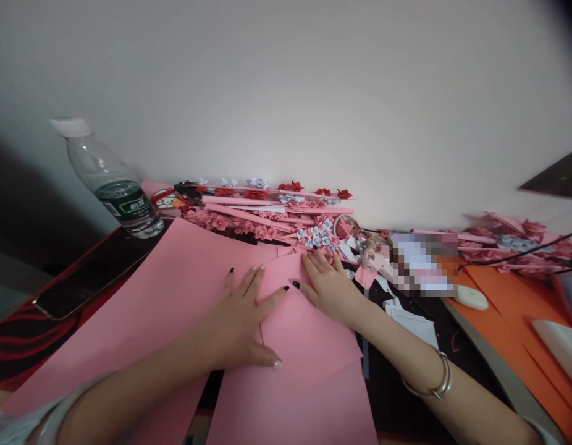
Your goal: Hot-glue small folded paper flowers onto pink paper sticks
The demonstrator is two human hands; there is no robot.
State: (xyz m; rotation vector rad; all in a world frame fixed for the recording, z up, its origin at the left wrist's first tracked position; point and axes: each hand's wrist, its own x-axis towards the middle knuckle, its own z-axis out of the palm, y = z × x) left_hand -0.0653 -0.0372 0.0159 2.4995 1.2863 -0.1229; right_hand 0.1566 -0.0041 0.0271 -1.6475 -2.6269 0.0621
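Pink paper sheets cover the front of the desk. My left hand (239,321) lies with fingers spread, partly over a large pink sheet (160,278) and partly on the left edge of a smaller pink piece of paper (309,346). On the upper part of that smaller piece rests my right hand (330,284), fingers stretched out flat. Below both hands, another pink sheet (290,411) reaches toward the near edge. Whether the smaller piece is folded or simply stacked, I cannot tell. Neither hand grasps anything.
A water bottle (123,198) leans in view at the left, near a dark phone (96,269). Paper flowers (253,225) line the wall. Paper scraps (411,321), a white mouse (471,297) and orange sheets (508,346) lie to the right.
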